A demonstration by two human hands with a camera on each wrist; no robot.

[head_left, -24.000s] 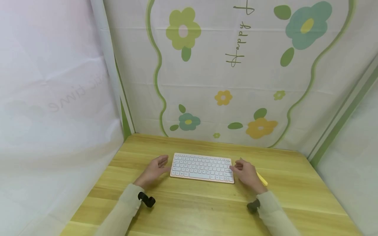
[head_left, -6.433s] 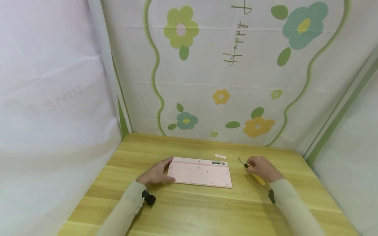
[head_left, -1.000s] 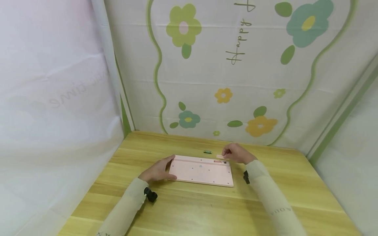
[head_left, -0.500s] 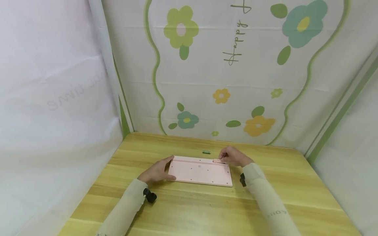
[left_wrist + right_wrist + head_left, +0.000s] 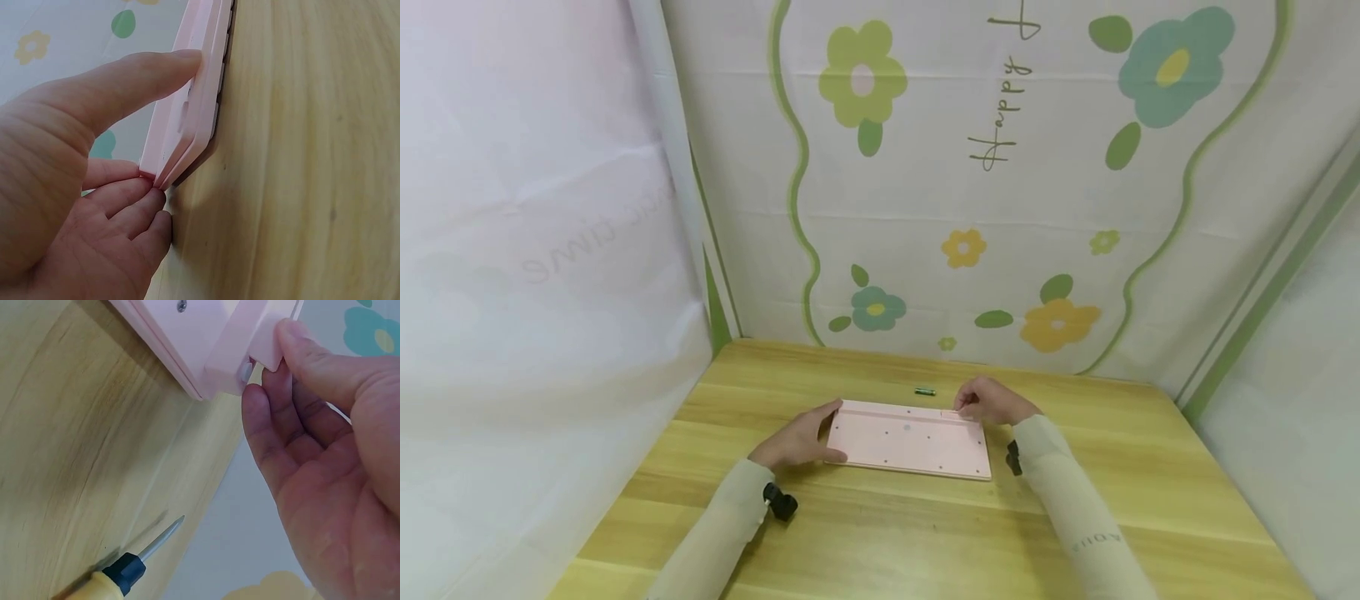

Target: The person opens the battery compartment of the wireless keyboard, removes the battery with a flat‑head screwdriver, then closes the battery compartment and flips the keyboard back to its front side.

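A pink keyboard (image 5: 910, 450) lies with its keys down on the table, screws showing on its back. My left hand (image 5: 793, 439) holds its left end, thumb on the near side and fingers at the far corner. At the far right of the keyboard, my right hand (image 5: 992, 402) pinches a small pink battery cover (image 5: 270, 340) between thumb and fingers. The cover sits over the battery compartment, tilted a little in the right wrist view, and hides what is inside. Just behind the keyboard lies a green battery (image 5: 926, 392).
A screwdriver (image 5: 122, 575) with a yellow handle lies on the table to the right of the keyboard, hidden by the right arm in the head view. White flowered cloth (image 5: 917, 183) hangs behind the wooden table (image 5: 880, 542) and at both sides.
The keyboard was keys up and was turned over. A green battery, in the compartment 6.4 s ago, now lies behind it. My right hand has brought the cover from the table onto the compartment.
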